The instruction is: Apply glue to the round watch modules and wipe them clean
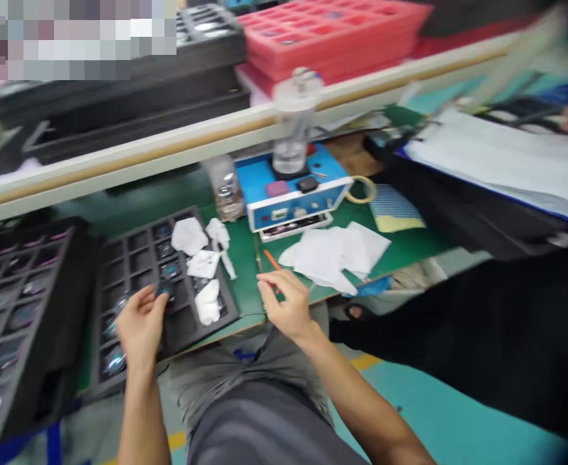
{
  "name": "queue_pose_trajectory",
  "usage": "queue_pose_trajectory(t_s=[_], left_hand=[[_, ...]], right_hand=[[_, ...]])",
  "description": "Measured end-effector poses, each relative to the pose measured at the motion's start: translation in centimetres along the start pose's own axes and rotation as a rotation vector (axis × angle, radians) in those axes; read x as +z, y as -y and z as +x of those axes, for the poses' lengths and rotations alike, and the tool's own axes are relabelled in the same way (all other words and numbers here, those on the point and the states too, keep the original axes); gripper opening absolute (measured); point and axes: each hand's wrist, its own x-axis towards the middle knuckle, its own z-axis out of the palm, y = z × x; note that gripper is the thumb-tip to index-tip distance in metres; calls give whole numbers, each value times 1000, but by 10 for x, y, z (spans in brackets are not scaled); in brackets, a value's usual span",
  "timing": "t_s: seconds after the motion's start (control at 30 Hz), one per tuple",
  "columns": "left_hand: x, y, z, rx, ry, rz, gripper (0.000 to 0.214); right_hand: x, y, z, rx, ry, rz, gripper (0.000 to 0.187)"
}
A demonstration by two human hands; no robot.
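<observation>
Head view, left to right. Far left, a second black foam tray holds shiny round discs in its cells. Left hand is half closed, its fingertips apparently pinching a small dark glass-faced disc by the edge, just above a black foam tray near the front edge of the green-matted table. Disc looks bluish and reflective; judged light, stiff, slick and fragile, so best held by the rim, face untouched. Crumpled white tissues lie on the tray. Right hand is curled, thumb and forefinger pinched together, just beside an orange-handled tool; cannot tell whether it grips anything. White wipes lie further right.
</observation>
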Motion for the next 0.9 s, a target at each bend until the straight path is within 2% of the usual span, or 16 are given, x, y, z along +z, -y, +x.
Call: queue_pose_trajectory(t_s=[0.1,0.2,0.3,0.37,0.5,0.6,0.9], left_hand=[[10,-7,11,45,-42,80,55],[13,-11,16,33,-54,38,52],[11,-17,17,6,-95,13,48],[9,-20,16,29,-134,105,47],[10,-26,11,166,-176,397,47],[14,-30,5,204,-176,536,50],[19,-29,-9,253,-171,698,48]], right_hand=[[-19,-12,-7,13,-77,-50,14],[-33,-22,-14,31,-152,-64,14],[-41,-30,-21,33,-211,-37,15],[-43,-38,-24,29,-235,-22,15],[-42,-56,-32,-21,-221,-11,15],[-43,-62,-37,-64,-186,-4,15],[-45,-62,-37,-99,-176,-23,18]])
